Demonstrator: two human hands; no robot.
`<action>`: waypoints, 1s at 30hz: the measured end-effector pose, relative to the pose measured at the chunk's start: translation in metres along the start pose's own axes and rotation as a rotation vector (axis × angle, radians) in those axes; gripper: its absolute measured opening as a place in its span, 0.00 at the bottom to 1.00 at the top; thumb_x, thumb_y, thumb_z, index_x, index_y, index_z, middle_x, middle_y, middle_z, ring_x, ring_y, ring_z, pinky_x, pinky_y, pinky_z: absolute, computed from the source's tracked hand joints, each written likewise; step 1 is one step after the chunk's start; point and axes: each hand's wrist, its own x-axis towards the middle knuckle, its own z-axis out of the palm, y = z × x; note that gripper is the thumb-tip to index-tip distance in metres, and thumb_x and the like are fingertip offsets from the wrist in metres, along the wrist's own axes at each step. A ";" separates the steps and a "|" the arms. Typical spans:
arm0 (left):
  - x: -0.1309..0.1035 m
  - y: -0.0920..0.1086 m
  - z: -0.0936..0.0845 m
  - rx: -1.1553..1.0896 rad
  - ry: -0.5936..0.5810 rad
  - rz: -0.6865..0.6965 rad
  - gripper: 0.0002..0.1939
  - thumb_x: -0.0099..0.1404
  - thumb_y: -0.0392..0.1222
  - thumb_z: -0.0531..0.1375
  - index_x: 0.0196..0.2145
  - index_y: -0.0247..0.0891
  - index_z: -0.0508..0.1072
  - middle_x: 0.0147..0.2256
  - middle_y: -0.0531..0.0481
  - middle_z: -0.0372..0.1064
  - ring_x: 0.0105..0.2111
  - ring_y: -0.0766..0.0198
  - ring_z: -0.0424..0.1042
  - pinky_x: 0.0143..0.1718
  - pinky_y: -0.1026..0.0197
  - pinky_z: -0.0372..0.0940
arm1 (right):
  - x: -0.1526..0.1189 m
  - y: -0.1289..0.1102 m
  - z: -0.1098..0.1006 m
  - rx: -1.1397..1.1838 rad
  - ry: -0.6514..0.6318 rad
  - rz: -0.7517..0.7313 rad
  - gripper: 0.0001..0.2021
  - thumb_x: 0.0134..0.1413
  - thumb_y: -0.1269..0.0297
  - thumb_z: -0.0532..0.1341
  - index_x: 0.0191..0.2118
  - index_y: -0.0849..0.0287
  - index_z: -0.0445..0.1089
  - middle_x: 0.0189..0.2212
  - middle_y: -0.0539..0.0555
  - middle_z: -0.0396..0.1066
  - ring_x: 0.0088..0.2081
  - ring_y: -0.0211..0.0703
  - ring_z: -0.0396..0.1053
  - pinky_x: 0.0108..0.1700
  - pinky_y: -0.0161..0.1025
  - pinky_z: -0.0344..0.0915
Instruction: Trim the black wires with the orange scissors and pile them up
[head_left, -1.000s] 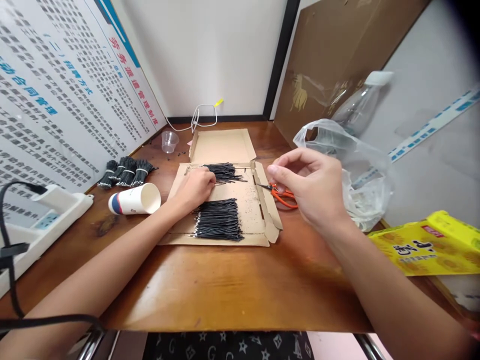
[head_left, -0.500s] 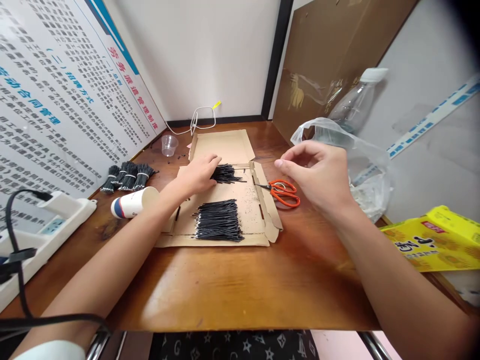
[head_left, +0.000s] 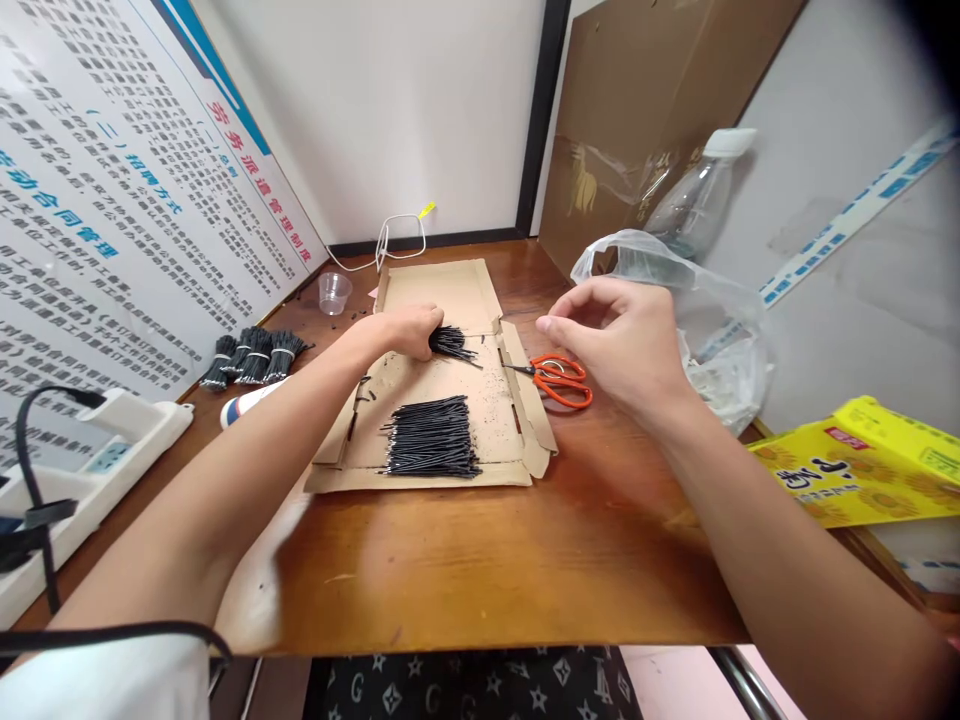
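My left hand (head_left: 409,330) is closed around the left end of a loose bunch of short black wires (head_left: 452,344), over the far part of an opened-out cardboard box (head_left: 491,440). On the cardboard nearer to me lies a flat, lined-up pile of similar black wires (head_left: 429,437). My right hand (head_left: 622,335) hovers right of the box, thumb and forefinger drawn together; whatever is in the pinch, if anything, is too small to make out. Beneath and left of it, orange-handled scissors (head_left: 559,380) rest with their blades on the box's right flap.
Several tied wire bundles (head_left: 255,357) lie at left, near a tipped paper cup (head_left: 251,402) and a clear plastic cup (head_left: 334,293). A white power strip (head_left: 97,490) runs along the left. On the right are a plastic bag (head_left: 720,350), a bottle (head_left: 694,205) and a yellow packet (head_left: 847,470).
My left hand has gone from lying over the far wires to gripping them at their left end. The right hand keeps its pinch. The whole view has shifted slightly.
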 end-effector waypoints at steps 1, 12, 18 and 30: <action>0.002 -0.001 0.000 -0.002 0.004 -0.003 0.24 0.51 0.38 0.61 0.48 0.33 0.69 0.47 0.39 0.67 0.45 0.51 0.68 0.46 0.56 0.64 | 0.000 0.000 0.000 0.001 -0.003 -0.002 0.09 0.46 0.73 0.67 0.22 0.55 0.69 0.20 0.47 0.69 0.22 0.36 0.64 0.25 0.39 0.60; 0.026 -0.010 0.005 0.036 0.005 0.053 0.19 0.56 0.37 0.59 0.47 0.36 0.70 0.45 0.40 0.70 0.44 0.51 0.70 0.42 0.56 0.64 | 0.001 0.001 -0.001 -0.008 -0.022 -0.005 0.09 0.46 0.71 0.67 0.22 0.55 0.68 0.21 0.48 0.70 0.24 0.38 0.66 0.26 0.39 0.61; 0.029 -0.014 0.016 0.050 0.100 0.059 0.18 0.60 0.36 0.56 0.49 0.34 0.70 0.45 0.37 0.71 0.44 0.50 0.71 0.45 0.54 0.64 | 0.002 -0.003 -0.003 -0.020 -0.018 0.003 0.09 0.47 0.71 0.66 0.22 0.55 0.68 0.20 0.47 0.69 0.23 0.38 0.65 0.26 0.39 0.61; 0.022 -0.025 0.011 -0.057 0.210 0.056 0.13 0.61 0.39 0.56 0.44 0.35 0.71 0.42 0.38 0.72 0.43 0.51 0.71 0.45 0.55 0.64 | 0.003 -0.004 -0.007 -0.034 -0.007 -0.004 0.09 0.47 0.72 0.66 0.22 0.55 0.68 0.21 0.48 0.70 0.24 0.38 0.66 0.26 0.39 0.61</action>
